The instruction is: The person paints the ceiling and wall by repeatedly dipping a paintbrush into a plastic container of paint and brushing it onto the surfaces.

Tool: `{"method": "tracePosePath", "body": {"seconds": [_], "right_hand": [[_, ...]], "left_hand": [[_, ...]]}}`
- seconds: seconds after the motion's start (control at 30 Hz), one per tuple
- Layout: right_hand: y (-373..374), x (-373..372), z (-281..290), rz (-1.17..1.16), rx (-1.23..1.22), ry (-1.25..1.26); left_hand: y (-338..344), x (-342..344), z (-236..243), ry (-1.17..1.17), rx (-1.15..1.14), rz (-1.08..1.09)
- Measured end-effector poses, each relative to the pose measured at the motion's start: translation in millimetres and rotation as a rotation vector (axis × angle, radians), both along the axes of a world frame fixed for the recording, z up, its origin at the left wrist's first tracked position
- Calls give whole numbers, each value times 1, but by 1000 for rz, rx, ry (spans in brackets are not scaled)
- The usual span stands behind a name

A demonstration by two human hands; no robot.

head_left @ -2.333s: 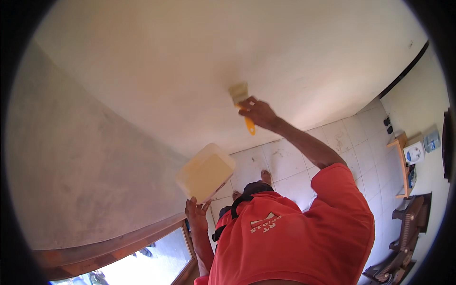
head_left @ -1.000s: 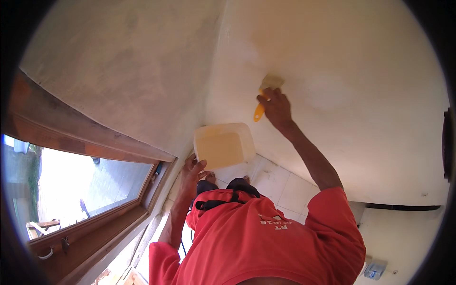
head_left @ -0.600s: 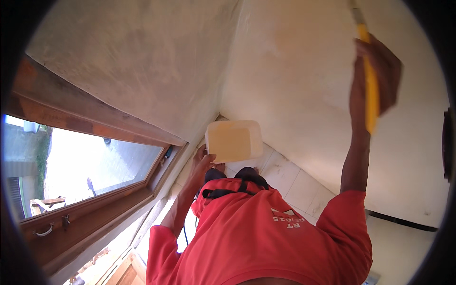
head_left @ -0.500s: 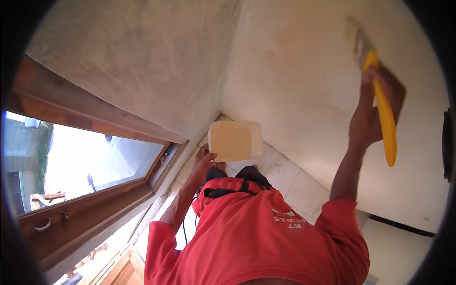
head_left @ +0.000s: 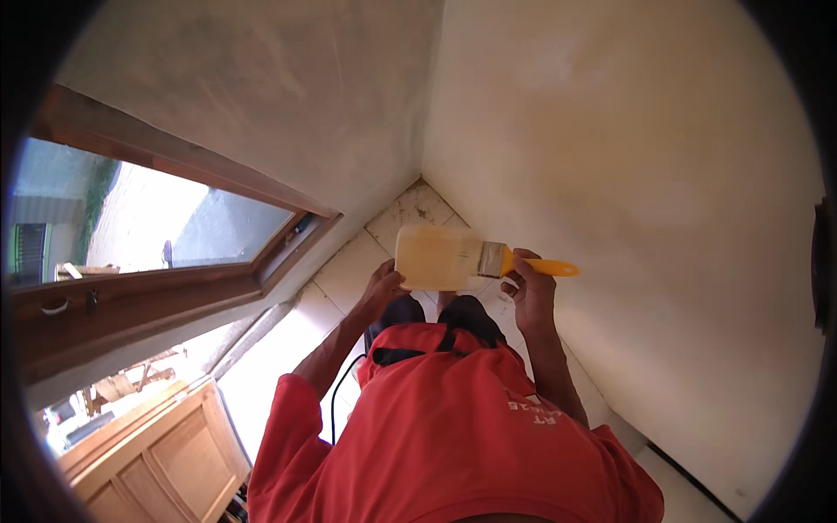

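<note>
My left hand grips the left edge of a pale plastic tub, thumb over its near rim, and holds it above the floor. Inside it is a yellowish-cream liquid or coating. From the right, my right hand is closed round the yellow handle of a wide paintbrush. The brush lies almost level, its metal band over the tub's right side and its bristles pointing left into the tub. How deep the bristle tips sit cannot be made out.
A patchy cream wall rises on the right and a greyer wall on the left, meeting in a corner. A wooden-framed window stands open at left, above a panelled wooden door. White tiles cover the floor.
My right hand has come down and left from the right wall, bringing the paintbrush to the tub. The brush has turned to point left. My left hand still holds the tub.
</note>
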State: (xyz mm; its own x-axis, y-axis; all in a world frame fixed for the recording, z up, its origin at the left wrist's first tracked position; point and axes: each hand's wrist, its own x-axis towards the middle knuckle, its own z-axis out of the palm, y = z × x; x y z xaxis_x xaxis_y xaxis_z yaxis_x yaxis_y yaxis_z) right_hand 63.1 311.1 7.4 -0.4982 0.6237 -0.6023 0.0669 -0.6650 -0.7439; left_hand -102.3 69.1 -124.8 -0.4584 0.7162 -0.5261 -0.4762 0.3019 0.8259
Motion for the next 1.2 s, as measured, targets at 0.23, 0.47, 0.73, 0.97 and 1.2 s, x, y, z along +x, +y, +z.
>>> {"method": "tracePosePath", "body": {"seconds": [0.23, 0.47, 0.73, 0.97, 1.2], "right_hand": [[36, 7, -23, 246, 48, -137], [39, -9, -41, 354, 59, -173], [15, -23, -45, 485, 112, -249], [-19, -54, -32, 533, 264, -227], [-75, -95, -27, 783, 1012, 54]], "left_hand": [[13, 69, -31, -228, 125, 239], [-1, 112, -99, 121, 76, 175], [-11, 108, -80, -315, 97, 554], [-36, 72, -74, -345, 98, 544], [-70, 9, -24, -231, 112, 441]]}}
